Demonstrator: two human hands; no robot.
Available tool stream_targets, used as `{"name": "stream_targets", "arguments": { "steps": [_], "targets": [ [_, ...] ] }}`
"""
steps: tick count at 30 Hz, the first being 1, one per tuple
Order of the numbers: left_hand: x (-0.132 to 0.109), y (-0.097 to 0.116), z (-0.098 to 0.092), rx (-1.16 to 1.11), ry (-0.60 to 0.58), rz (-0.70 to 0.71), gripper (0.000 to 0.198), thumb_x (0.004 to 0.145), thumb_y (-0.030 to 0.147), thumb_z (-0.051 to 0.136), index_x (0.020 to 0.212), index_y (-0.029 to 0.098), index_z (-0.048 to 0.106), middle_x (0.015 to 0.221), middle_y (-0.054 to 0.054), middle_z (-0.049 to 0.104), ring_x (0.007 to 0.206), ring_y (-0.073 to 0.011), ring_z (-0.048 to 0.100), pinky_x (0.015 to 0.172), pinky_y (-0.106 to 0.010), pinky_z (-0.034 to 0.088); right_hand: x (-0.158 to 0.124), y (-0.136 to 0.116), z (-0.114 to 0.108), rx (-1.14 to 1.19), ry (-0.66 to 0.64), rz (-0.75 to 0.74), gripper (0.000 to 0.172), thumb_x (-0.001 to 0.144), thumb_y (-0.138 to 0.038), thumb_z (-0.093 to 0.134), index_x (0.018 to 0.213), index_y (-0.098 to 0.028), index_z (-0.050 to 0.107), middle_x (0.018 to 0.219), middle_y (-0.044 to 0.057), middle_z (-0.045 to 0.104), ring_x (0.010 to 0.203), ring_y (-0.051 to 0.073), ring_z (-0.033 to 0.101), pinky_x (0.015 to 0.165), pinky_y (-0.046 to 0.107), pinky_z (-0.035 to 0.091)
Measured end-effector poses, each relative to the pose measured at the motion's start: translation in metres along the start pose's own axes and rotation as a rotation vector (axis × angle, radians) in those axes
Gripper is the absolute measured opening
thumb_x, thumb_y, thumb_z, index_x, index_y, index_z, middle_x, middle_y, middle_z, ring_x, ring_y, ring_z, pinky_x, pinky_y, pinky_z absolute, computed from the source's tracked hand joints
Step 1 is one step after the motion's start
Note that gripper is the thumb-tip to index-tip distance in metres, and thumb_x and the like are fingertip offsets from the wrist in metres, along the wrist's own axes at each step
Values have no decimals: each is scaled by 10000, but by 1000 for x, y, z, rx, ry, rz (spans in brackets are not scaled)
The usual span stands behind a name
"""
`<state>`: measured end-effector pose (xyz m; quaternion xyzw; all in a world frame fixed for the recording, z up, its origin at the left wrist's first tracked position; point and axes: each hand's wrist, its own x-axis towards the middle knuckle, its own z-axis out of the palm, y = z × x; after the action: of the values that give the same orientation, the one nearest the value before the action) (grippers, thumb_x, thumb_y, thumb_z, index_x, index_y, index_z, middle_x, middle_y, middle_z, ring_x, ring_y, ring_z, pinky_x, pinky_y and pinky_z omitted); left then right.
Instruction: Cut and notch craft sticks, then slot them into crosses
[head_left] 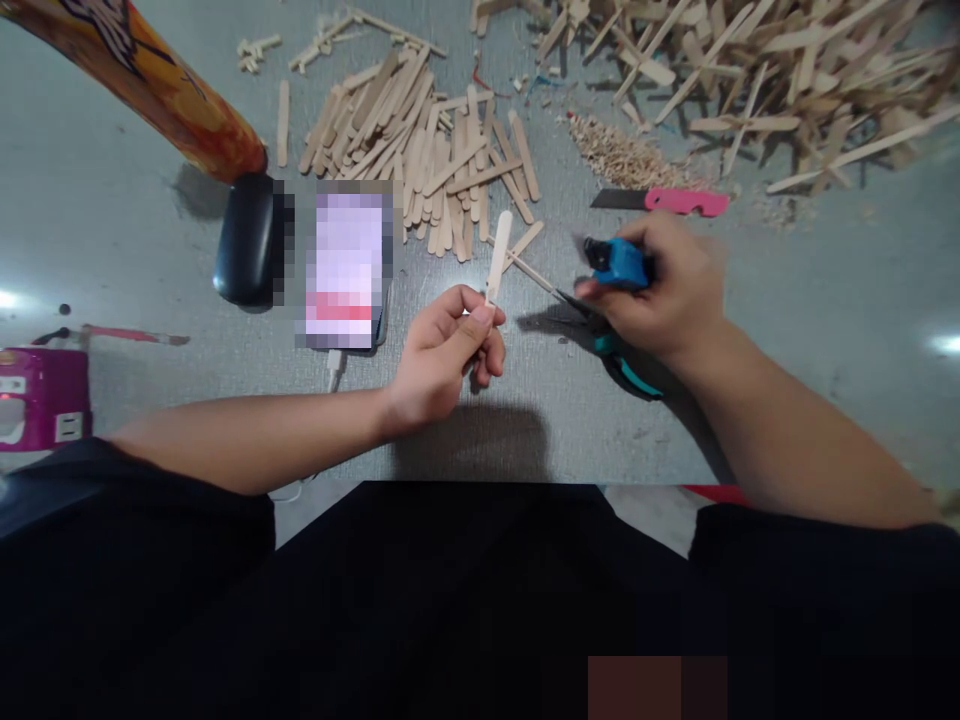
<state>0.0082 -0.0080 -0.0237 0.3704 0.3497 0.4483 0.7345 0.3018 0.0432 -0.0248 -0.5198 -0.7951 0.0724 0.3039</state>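
Note:
Between the thumb and fingers of my left hand (450,345) is a wooden craft stick (499,250), pinched near its lower end and pointing up and away from me. My right hand (667,285) is wrapped round a blue and black utility knife (626,262), raised over the table to the right of the stick; its tip is blurred. Beneath that hand lie pliers with teal handles (634,378), partly hidden by it. A thin wooden strip (529,268) and another craft stick (525,243) rest just beyond my left hand.
A pile of craft sticks (390,120) lies ahead, with a heap of crossed stick pieces (750,90) at the far right. Near wood shavings (622,150) is a pink folding cutter (686,202). A phone (345,260), black mouse (247,240) and orange canister (172,90) stand left.

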Motion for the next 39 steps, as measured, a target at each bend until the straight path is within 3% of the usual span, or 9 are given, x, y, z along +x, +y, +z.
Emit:
{"name": "stream_targets", "arguments": {
  "steps": [4,9,14,17,24,31,35,39],
  "targets": [
    [0,0,-1,20,18,-2,526,1041,665,923,963,241,622,626,35,706,463,-90,570,471,-213,456,3,8,3,12,31,21,442,1160,-769,591,1172,-330,640,967,92,754,794,326,718,758,538,572],
    [0,0,0,5,13,2,500,1023,617,948,943,232,641,618,26,713,465,-86,579,474,-201,460,5,15,8,77,13,0,249,1183,-499,541,1367,-358,629,1249,131,791,1073,378,776,991,643,655],
    [-1,2,0,9,24,-7,484,1016,603,951,936,231,652,626,21,714,477,-83,575,487,-200,465,11,20,9,47,20,-65,405,1021,-303,639,1421,-365,647,1331,103,783,1256,401,781,1097,691,662],
    [-2,1,-1,19,25,-25,487,1018,609,940,933,242,632,636,24,709,484,-89,566,491,-214,468,12,21,10,72,30,-93,530,1002,-227,665,1513,-366,666,1422,128,759,1360,399,759,1177,670,645],
    [-2,0,-3,24,21,-22,475,1028,599,931,932,243,631,643,22,714,489,-89,569,494,-215,464,9,14,8,46,-56,30,572,1054,-208,697,1593,-397,720,1504,156,693,1429,391,698,1252,649,622],
    [-2,2,-1,21,22,-21,477,1017,586,949,928,238,635,638,23,717,485,-86,575,492,-209,469,11,16,12,55,-56,38,436,1069,-257,731,1498,-331,750,1444,179,729,1328,395,740,1223,637,620],
    [-2,2,-1,18,23,-24,454,1026,576,942,939,235,654,639,22,718,487,-87,572,494,-211,467,11,30,17,-14,-87,56,275,1087,-284,690,1356,-335,709,1367,149,810,1288,435,770,1127,673,640],
    [-3,1,-1,-3,12,-14,452,1024,574,952,946,233,664,642,27,719,495,-80,572,507,-200,471,15,51,16,-121,-92,84,160,1136,-440,660,1213,-308,711,1254,145,849,1163,410,773,970,590,627]
  ]
}}
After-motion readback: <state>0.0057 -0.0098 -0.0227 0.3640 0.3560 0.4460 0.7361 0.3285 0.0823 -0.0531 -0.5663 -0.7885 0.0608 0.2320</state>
